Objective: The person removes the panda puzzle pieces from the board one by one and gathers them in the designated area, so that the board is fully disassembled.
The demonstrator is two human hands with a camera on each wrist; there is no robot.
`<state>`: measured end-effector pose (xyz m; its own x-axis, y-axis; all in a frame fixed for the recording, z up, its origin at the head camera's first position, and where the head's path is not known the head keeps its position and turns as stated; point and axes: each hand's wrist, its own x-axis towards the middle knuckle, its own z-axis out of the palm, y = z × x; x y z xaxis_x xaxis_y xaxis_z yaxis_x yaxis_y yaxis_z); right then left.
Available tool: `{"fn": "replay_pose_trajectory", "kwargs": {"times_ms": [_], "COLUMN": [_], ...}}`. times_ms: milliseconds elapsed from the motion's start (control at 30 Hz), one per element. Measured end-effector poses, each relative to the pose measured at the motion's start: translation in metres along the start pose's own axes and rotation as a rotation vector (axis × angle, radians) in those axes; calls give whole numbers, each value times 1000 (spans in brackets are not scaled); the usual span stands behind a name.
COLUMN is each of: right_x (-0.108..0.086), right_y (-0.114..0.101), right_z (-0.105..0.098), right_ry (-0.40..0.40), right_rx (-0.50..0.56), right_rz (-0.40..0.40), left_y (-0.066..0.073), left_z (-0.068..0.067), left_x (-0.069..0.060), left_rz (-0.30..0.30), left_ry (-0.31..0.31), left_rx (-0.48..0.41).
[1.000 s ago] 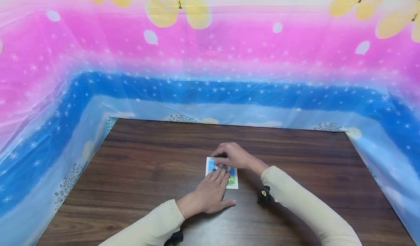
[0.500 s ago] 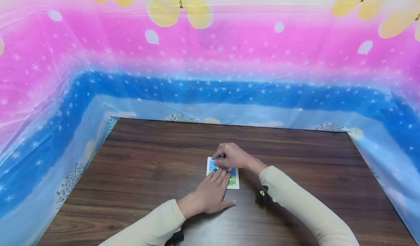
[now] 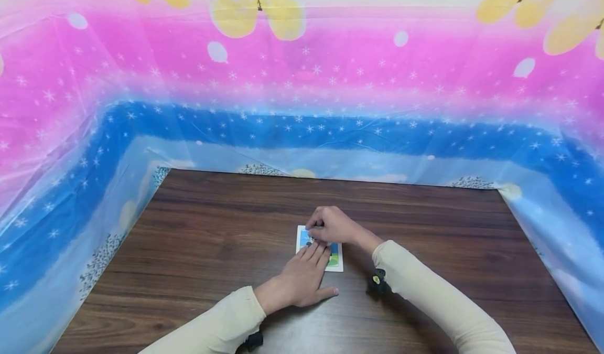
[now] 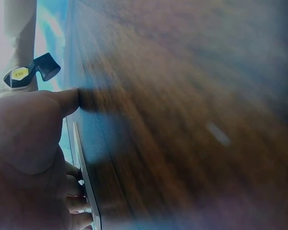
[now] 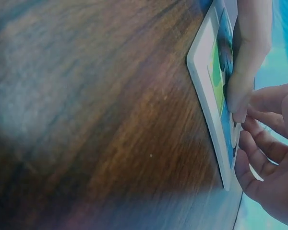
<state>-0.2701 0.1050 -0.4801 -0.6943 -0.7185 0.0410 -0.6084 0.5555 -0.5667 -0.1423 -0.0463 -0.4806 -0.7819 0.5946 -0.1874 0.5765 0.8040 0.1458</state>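
Now, left hand (image 3: pixel 303 279) flat, fingers straight, probably bracing the white-rimmed, blue-and-green rectangular board (image 3: pixel 336 258) mid-way across the brown wood-grain table (image 3: pixel 226 228); right hand (image 3: pixel 336 225) bends over its far side, pinching or not, can't tell.

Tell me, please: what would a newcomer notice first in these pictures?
Probably the bright pink and blue cloth, hung behind and beside the dark wooden table. Then, perhaps, the small white-bordered picture board on the table, where the left hand rests and the right hand bends over its far end.
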Motion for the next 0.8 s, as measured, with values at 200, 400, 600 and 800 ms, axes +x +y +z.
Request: {"fn": "replay_pose_trajectory", "kwargs": {"times_ms": [200,400,600,800], "right_x": [2,5,6,5], "right_y": [1,-2,-7,-10], "right_z": [-1,-2,-3,0], "right_ry": [-27,-42,-49,-35], "right_rx": [-3,-37,-36,-49], "right_rz": [28,18,13,31], "left_y": [0,1,2,0], "left_z": [-1,-1,-1,1], "left_x": [0,0,0,0], "left_rz": [13,9,7,23], "left_ry": [10,7,5,24], "left_rx": [-5,14,14,22]}}
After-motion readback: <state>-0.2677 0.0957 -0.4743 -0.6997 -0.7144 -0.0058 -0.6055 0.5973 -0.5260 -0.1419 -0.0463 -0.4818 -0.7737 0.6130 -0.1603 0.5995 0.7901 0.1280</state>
